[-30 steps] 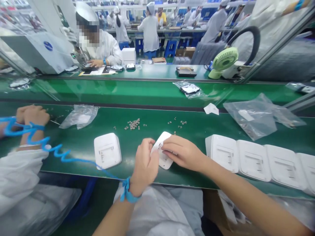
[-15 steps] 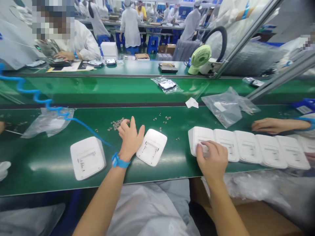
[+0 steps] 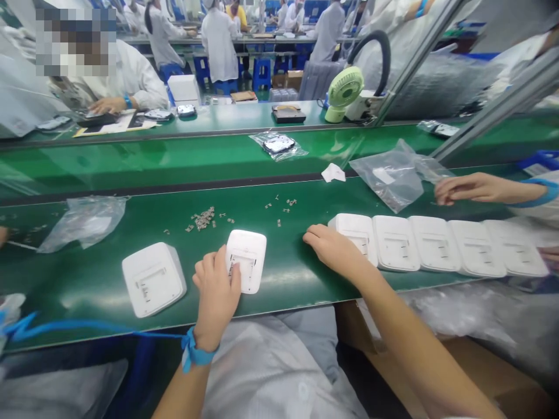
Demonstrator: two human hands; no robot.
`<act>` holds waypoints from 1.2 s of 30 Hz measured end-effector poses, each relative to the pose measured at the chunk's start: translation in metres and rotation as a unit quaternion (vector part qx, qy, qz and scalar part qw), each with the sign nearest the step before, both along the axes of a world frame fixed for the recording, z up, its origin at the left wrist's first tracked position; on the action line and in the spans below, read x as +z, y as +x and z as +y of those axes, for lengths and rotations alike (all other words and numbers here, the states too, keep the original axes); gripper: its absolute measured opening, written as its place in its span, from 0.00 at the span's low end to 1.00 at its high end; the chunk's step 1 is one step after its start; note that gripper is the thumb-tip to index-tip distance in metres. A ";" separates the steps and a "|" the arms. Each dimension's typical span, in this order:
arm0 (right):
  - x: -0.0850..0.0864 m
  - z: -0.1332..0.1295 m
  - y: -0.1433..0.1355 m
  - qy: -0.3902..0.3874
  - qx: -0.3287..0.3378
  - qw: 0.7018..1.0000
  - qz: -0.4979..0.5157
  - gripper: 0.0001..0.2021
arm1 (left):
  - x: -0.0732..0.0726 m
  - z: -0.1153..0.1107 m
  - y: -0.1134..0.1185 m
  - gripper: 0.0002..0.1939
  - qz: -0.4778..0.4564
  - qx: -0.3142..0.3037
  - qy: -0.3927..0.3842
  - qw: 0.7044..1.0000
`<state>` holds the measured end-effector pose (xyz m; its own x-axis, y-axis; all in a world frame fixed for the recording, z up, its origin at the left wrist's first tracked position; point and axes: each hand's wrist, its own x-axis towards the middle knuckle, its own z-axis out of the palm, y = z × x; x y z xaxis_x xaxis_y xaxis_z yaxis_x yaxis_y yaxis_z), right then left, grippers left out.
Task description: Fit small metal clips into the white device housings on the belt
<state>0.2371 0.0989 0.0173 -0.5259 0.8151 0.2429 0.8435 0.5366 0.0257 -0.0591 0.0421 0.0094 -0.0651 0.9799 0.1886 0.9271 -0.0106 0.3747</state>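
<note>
My left hand grips the left side of a white plastic housing, with the thumb over its recessed compartment. My right hand is at the left end of a row of similar white housings, in front of the nearest one. Its fingers stretch to the left, close together, over the green surface; the thumb is hidden and no held thing shows. Another white housing lies alone to the left. Beyond my left hand is a small pile of metal clips, with several loose clips farther right.
Clear plastic bags lie on the green bench. A co-worker's hand reaches over the row at right. A bagged part and a green fan stand farther back. A blue cord trails from my left wristband.
My left hand has come down and back from near the clips onto the housing, which has shifted left and turned. My right hand has left the first housing's face and moved left. The co-worker's hand rose.
</note>
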 end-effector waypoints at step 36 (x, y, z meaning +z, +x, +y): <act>0.005 -0.085 -0.002 0.027 -0.121 0.894 0.431 0.05 | 0.019 -0.018 0.099 0.21 0.112 -0.350 0.183 0.912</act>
